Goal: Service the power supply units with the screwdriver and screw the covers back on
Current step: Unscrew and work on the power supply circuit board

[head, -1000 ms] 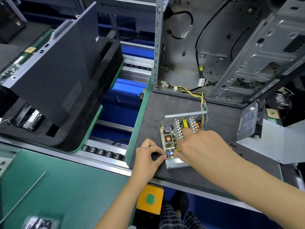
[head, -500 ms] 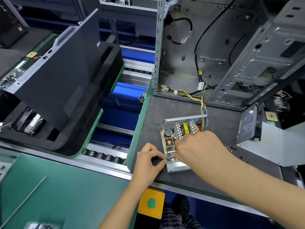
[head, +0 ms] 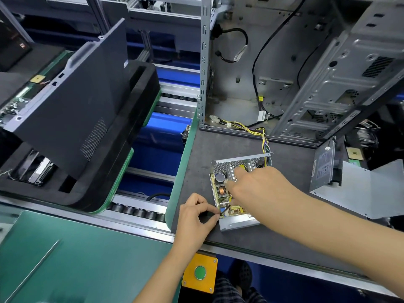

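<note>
The open power supply sits right of centre in the frame, on the dark mat, its cover off. Inside its metal tray you can see a green board carrying a copper coil, a capacitor and pale heat sinks. Your left hand pinches a thin dark tool at the board's lower left corner. Your right hand rests over the parts, fingers loosely bent, gripping nothing I can make out. Judge it light and rigid but delicate; hold it by the metal walls, not the parts.
</note>
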Tool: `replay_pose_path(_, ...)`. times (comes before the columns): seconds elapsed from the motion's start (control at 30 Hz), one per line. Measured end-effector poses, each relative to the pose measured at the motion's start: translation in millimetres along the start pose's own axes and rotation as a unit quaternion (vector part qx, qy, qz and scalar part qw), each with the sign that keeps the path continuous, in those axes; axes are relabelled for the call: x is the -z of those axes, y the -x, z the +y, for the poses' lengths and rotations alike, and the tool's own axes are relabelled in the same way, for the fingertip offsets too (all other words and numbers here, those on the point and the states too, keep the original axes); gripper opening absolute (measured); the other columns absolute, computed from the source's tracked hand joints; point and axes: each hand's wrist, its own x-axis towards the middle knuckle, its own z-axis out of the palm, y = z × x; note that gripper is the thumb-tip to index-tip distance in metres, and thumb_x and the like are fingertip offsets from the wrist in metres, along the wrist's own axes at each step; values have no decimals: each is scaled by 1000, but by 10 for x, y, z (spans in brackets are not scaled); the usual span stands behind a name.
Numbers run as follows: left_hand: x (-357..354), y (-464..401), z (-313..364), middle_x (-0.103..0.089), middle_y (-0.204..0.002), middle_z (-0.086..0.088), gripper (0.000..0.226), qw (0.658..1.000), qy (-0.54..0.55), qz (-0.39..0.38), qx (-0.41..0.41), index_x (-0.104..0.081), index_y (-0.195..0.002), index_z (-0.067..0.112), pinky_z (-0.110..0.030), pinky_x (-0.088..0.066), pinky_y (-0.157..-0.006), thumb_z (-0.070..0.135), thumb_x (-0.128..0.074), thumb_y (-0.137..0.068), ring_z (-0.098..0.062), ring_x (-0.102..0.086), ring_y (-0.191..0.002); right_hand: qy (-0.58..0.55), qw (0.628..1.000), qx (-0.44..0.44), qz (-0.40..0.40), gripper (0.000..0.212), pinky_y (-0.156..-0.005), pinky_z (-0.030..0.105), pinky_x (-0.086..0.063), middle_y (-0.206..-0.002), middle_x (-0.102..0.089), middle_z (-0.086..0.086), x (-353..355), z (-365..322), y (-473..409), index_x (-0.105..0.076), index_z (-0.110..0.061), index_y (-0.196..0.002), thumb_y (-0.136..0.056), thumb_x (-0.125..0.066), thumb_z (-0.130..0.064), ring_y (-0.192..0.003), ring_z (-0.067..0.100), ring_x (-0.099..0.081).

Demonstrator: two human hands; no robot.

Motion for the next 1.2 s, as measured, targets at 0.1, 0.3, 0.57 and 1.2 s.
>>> replay_pose_path(0.1, 0, 1, -2, -49, -84, 8, 12, 1000, 4, 3, -7, -79, -83, 21, -34, -47, -81, 10, -81, -78, -21, -54, -90, 50, 999, 11, 16, 23, -47, 20, -5, -66, -60, -5, 123, -27, 0, -69, -24, -71, -70, -78, -45, -53, 18, -62)
replay_pose_path(0.3, -27, 8, -21, -49, -84, 9, 15, 1000, 14, 5, 1, -78, -81, 25, -36, -46, -81, 10, -81, -79, -24, -53, -91, -5, 999, 39, 4, 36, -43, 26, -18, -64, -33, 4, 8, -23, 87, -36, -15, -111, -83, -56, -7, -49, 18, -35)
replay_pose_path(0.57, -4, 1, -114, -54, -84, 9, 21, 999, 26, 23, -14, -75, -81, 27, -19, -43, -73, 6, -79, -79, -10, -56, -85, -16, 999, -19, -26, 14, -59, 28, -33, -94, -64, 3, 24, -19, -26, -50, -19, -81, -95, -51, -18, -91, 29, -64)
replay_pose_path(1.2, -2, 62, -89, -55, -91, 14, 17, 997, -23, -2, -68, -79, -92, 24, -20, -42, -83, 13, -81, -79, -17, -53, -94, 25, 998, 35, -39, 33, -48, 24, -23, -68, -48, 2, 64, -30, 44, -37, -16, -66, -94, -53, -21, -67, 27, -54)
